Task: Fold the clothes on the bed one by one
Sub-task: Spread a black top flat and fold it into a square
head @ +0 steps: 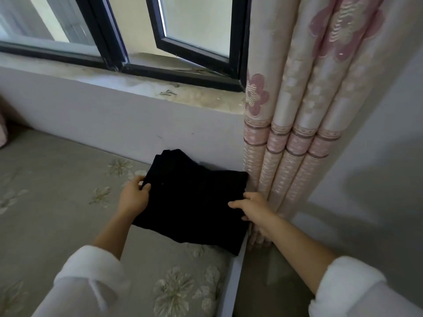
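One folded black garment (194, 202) lies at the far corner of the bed (57, 179), against the wall (114, 120) and just beside the curtain (309, 110), which hangs in four pleats. Whether the dark bundle is a single piece or two stacked cannot be told. Two hands hold it: the left hand (134, 197) pinches its left edge, thumb on top, and the right hand (255, 210) curls round its right edge. One window (196, 26) pane stands ajar above.
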Available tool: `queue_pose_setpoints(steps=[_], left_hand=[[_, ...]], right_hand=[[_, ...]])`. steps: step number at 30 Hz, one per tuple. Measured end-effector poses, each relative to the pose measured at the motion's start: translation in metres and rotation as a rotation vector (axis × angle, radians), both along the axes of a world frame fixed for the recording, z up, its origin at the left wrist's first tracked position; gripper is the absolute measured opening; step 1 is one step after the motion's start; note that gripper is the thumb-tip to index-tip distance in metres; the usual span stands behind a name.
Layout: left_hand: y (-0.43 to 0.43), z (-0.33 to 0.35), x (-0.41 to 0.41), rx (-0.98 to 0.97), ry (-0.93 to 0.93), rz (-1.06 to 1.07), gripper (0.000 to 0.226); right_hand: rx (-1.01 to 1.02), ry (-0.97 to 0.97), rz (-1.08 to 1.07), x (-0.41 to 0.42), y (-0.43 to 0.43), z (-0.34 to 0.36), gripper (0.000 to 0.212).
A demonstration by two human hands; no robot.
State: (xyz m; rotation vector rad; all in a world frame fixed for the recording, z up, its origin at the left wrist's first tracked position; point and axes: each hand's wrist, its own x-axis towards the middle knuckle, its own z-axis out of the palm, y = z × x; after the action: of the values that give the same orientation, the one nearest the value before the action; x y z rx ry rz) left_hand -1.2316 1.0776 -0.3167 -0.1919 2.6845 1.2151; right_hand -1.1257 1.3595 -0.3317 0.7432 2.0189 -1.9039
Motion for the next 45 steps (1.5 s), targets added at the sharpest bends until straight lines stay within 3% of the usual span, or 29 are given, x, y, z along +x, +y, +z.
queue_pose_setpoints(steps=[3,7,8,12,14,16,18,19,22,25,27,31,38,45], left_hand=[[0.002,-0.013,-0.057,-0.041,0.008,-0.020,0.027],[0.002,-0.033,-0.127,-0.046,-0.005,-0.060,0.029],[0.003,-0.039,-0.140,-0.037,-0.011,-0.066,0.029],[0.014,-0.074,-0.152,-0.184,-0.056,-0.024,0.034],[0.019,-0.091,-0.146,-0.320,-0.092,-0.067,0.044],[0.022,-0.101,-0.142,-0.465,-0.011,-0.121,0.055],[0.027,-0.108,-0.138,-0.540,0.198,-0.204,0.053],[0.031,-0.112,-0.134,-0.553,0.268,-0.268,0.049],[0.032,-0.136,-0.119,-0.620,0.146,-0.375,0.058],[0.018,-0.168,-0.108,-0.675,0.051,-0.357,0.070],[0.014,-0.182,-0.106,-0.666,0.028,-0.355,0.072],[0.018,-0.191,-0.113,-0.655,-0.033,-0.359,0.068],[0.045,-0.156,-0.108,-0.747,-0.191,-0.345,0.061],[0.064,-0.101,-0.016,-0.430,-0.162,-0.153,0.058]], right_hand=[[0.023,-0.016,-0.095,-0.049,-0.007,-0.014,0.066],[-0.002,-0.067,-0.223,-0.094,-0.013,-0.038,0.018],[-0.017,-0.091,-0.249,-0.100,-0.015,-0.046,0.017],[0.040,-0.231,-0.255,-0.106,-0.019,-0.079,0.036],[0.179,-0.292,-0.227,-0.105,-0.021,-0.089,0.049],[0.513,-0.272,-0.097,-0.105,-0.022,-0.097,0.067],[0.883,-0.104,0.113,-0.109,-0.029,-0.099,0.081],[0.948,0.016,0.224,-0.113,-0.032,-0.100,0.082],[0.875,0.155,0.599,-0.124,-0.042,-0.112,0.083],[0.836,-0.009,0.935,-0.120,-0.040,-0.137,0.085],[0.893,-0.078,1.024,-0.115,-0.040,-0.150,0.088],[0.981,-0.105,1.033,-0.119,-0.048,-0.156,0.088],[0.869,-0.127,0.936,-0.111,-0.043,-0.126,0.081],[0.802,0.022,0.777,-0.065,-0.037,-0.080,0.067]])
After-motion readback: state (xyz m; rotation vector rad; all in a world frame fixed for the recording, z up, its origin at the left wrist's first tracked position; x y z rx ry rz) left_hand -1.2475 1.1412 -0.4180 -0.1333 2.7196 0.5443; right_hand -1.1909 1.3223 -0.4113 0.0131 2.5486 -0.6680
